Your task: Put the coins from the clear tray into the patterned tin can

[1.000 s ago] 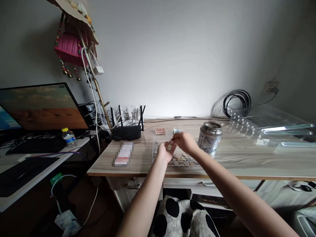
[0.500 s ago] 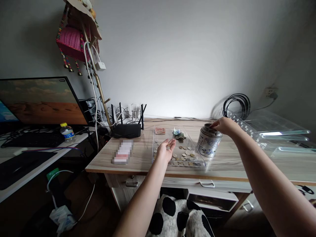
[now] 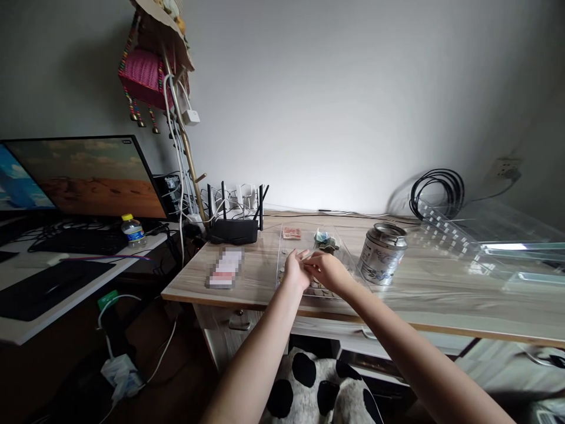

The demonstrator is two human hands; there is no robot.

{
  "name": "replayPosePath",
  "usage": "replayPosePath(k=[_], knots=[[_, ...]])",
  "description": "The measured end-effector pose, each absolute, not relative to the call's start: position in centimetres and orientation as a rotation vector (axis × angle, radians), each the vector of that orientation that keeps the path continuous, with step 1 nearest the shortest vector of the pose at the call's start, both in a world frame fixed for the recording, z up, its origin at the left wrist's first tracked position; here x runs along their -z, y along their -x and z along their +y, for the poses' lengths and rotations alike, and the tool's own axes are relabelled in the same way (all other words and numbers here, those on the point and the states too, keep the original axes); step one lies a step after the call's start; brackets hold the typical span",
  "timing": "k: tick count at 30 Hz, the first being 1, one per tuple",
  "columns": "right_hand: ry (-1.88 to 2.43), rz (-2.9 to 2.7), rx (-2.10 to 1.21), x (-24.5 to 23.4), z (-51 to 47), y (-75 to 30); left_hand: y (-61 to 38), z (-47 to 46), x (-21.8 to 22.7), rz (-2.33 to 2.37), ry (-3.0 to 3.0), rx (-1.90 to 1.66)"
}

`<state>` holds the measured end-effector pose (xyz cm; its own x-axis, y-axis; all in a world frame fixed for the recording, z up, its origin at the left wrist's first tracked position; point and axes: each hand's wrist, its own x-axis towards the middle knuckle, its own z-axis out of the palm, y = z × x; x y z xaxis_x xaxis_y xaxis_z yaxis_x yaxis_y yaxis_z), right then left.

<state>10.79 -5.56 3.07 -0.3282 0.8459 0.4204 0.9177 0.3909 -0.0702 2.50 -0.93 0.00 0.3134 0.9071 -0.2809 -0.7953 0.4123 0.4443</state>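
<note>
My left hand (image 3: 297, 269) is palm up and cupped above the clear plastic tray (image 3: 278, 277), holding a coin that my other hand now covers. My right hand (image 3: 325, 270) reaches over that palm, its fingertips pinched together against it; whatever they grip is too small to make out. Under both hands, several loose coins (image 3: 318, 290) lie in the tray, partly hidden. Crumpled banknotes (image 3: 325, 240) and a flat reddish banknote (image 3: 292, 233) lie at its far side. To the right stands a round metal tin (image 3: 382, 259) with a blue pattern.
A black router (image 3: 233, 231) stands at the back left, behind a blurred-out flat item (image 3: 226, 268). Clear plastic trays (image 3: 507, 250) and a coil of black cable (image 3: 441, 191) are at the right. On the side desk are a monitor (image 3: 97, 176) and a yellow-capped bottle (image 3: 133, 231).
My right hand has left the tin's opening and moved left to my left palm. My left hand has stayed over the tray. The view has turned slightly left.
</note>
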Motion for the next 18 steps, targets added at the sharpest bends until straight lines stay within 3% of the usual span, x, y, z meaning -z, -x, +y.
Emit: replayPosePath(k=[5,10,18], knots=[[1.461,-2.128,0.295,-5.6,-5.3,-15.4,-2.7,-0.9,0.1,0.475,-0.223,-1.184],[1.904,-1.678,0.571,-10.2,-3.9,-24.4,-2.7,-1.2,0.1,0.487,-0.276,-1.15],[2.071,-1.943,0.311,-11.6,-0.8,-30.2,-2.6,-1.4,-0.2,0.516,-0.297,-1.144]])
